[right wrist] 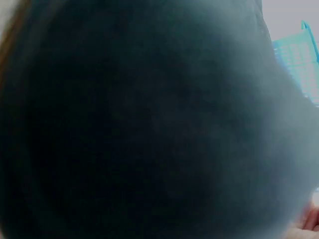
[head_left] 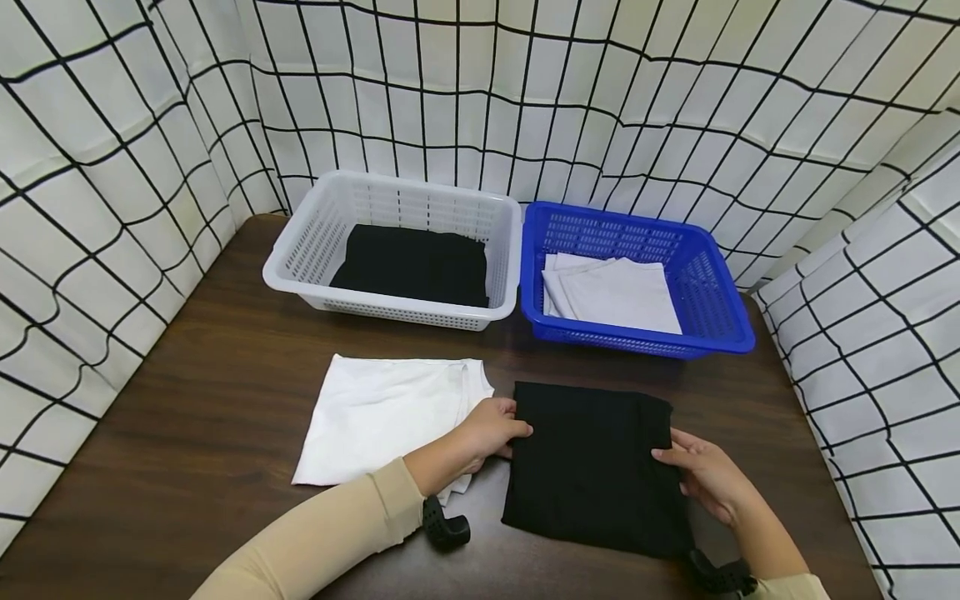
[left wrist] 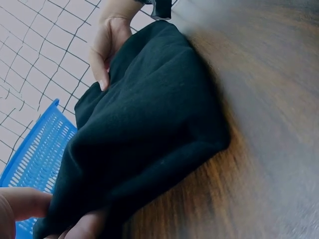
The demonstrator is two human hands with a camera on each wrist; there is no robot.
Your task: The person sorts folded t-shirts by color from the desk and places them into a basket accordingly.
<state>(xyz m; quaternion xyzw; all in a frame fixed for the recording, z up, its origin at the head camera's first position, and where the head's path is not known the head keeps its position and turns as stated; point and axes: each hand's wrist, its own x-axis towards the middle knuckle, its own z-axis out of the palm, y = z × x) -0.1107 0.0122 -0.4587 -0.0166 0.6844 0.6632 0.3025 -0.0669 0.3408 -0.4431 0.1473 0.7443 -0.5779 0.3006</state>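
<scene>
A folded black garment (head_left: 588,471) spans the space between my two hands, low over the front of the table. My left hand (head_left: 487,432) pinches its left edge, thumb on top and fingers beneath. At the opposite edge my right hand (head_left: 705,475) grips it the same way. The left wrist view shows the black garment (left wrist: 149,114) raised at the gripped edges and sagging between them. In the right wrist view, dark fabric (right wrist: 149,124) covers nearly everything. Left of it lies a folded white garment (head_left: 382,417), partly behind my left wrist.
A white basket (head_left: 296,275) at the back left contains folded black fabric (head_left: 420,262). Beside it, a blue basket (head_left: 712,292) holds folded white fabric (head_left: 622,292). Black-and-white grid curtains (head_left: 465,92) enclose the brown table (head_left: 202,400) at the back and sides.
</scene>
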